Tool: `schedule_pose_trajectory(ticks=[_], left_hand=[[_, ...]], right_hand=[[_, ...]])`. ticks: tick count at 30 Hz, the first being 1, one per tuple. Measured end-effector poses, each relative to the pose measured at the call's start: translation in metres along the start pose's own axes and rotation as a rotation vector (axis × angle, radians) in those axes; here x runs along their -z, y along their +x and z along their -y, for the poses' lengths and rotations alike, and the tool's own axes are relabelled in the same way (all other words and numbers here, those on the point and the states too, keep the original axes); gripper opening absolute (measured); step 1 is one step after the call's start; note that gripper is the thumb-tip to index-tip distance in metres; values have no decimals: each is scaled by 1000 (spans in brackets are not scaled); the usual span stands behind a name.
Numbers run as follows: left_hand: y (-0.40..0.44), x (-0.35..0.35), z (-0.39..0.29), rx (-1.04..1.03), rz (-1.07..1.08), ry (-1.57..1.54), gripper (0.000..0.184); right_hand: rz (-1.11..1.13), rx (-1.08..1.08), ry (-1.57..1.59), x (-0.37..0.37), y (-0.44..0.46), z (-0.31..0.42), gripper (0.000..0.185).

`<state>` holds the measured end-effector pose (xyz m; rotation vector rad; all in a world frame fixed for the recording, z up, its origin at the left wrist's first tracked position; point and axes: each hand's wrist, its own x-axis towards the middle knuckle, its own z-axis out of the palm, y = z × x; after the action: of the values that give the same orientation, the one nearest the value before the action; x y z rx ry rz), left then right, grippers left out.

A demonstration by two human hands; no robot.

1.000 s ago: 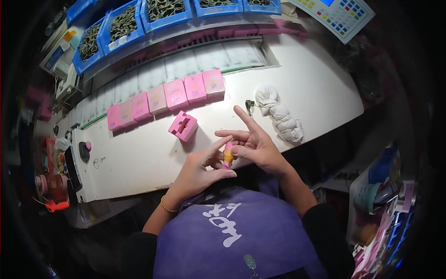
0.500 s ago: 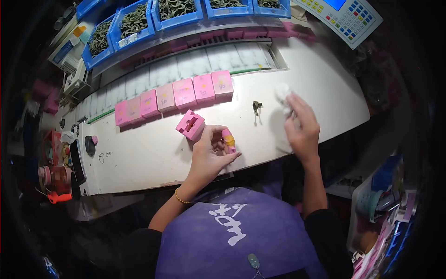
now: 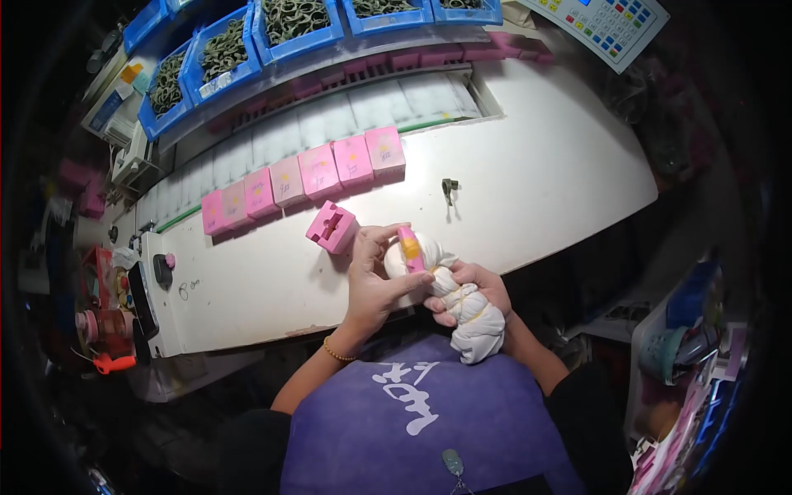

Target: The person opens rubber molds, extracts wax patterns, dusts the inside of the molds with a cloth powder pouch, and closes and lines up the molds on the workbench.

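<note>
Between the thumb and fingers of my left hand [image 3: 371, 279] is a small pink mold piece [image 3: 410, 250] with a yellow patch. My right hand [image 3: 490, 290] grips a white cloth pouch [image 3: 477, 320], knotted into bulges with yellowish bands. The pouch's rounded end is against or just behind the mold piece; exact contact cannot be made out. Left of my left hand, a pink mold block [image 3: 332, 229] rests on the table with a cut-out cavity facing up. Farther back lies a small dark green, forked piece [image 3: 450, 189].
A row of pink blocks [image 3: 320, 171] with handwritten marks stands along the back of the white table [image 3: 528, 173]. Blue bins [image 3: 299, 40] of dark green ring-shaped pieces sit above. A keypad panel [image 3: 617, 35] is at the back right, a black object [image 3: 162, 271] at the left.
My right hand has brought the white cloth pouch down and left from over the table to the mold piece. My left hand still holds that piece in nearly the same place.
</note>
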<state>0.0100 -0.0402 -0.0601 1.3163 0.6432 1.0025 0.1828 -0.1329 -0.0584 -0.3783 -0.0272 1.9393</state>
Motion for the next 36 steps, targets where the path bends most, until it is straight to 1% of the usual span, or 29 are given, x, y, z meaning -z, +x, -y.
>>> schedule_pose_trajectory(ticks=[1,3,4,5,6,7,9,10,11,12,13,15,17,18,20,21,22,23,24,26,29,30,32,34,36], left_hand=[[0,0,1,0,-1,1,72],[-2,-2,-4,-68,40,127,75],[-5,4,-1,12,52,154,77],[-4,5,-4,10,52,154,77],[-3,5,-9,146,22,-82,77],[-2,5,-12,282,-9,-320,76],[-2,9,-11,294,11,-349,73],[-3,8,-13,380,34,-409,76],[-3,7,-16,465,59,-469,79],[-3,4,-18,462,61,-470,79],[-3,1,-21,469,72,-471,80],[-3,-2,-26,475,82,-470,82],[-5,-3,-30,457,129,-437,75],[-6,-2,-32,458,126,-434,75],[-6,1,-36,478,121,-394,67],[-6,3,-37,474,112,-391,67],[-7,5,-37,515,112,-368,62],[-9,7,-37,557,112,-347,57],[-11,7,-39,554,101,-345,57],[-14,6,-41,532,81,-218,50],[-15,6,-41,483,31,-189,48],[-15,5,-40,481,28,-191,48],[-15,5,-37,373,-7,-61,46],[-15,4,-39,346,-30,-26,46],[-14,4,-40,328,-50,11,45]], right_hand=[[15,-67,171,0,0,-2,54],[33,-86,135,5,-4,12,55],[75,-53,-101,3,-11,25,56],[117,-18,-341,0,-20,38,58],[24,51,-479,-2,-32,50,59],[-74,180,-598,-9,-40,59,55],[-373,553,-1052,-13,-41,72,53],[-374,552,-1052,-16,-36,79,53],[-430,722,-1665,-18,-29,87,55],[-465,876,-2289,-21,-26,92,58],[-465,880,-2291,-29,-23,87,58],[-168,847,-2204,-51,-11,63,64],[-143,841,-2208,-57,5,41,67],[-117,836,-2213,-57,9,35,69],[-104,859,-2189,-51,15,29,70],[-93,878,-2167,-48,18,26,71],[-79,879,-2163,-46,20,22,71],[-99,945,-2209,-44,22,18,71],[-120,1012,-2255,-43,22,14,71],[-98,989,-2260,-48,22,8,69],[-95,972,-2293,-52,22,5,65],[-127,1012,-2306,-50,24,2,65],[-158,1053,-2321,-48,29,-1,65],[-194,1110,-2318,-47,31,-5,65],[-195,1112,-2301,-50,35,-8,65]])
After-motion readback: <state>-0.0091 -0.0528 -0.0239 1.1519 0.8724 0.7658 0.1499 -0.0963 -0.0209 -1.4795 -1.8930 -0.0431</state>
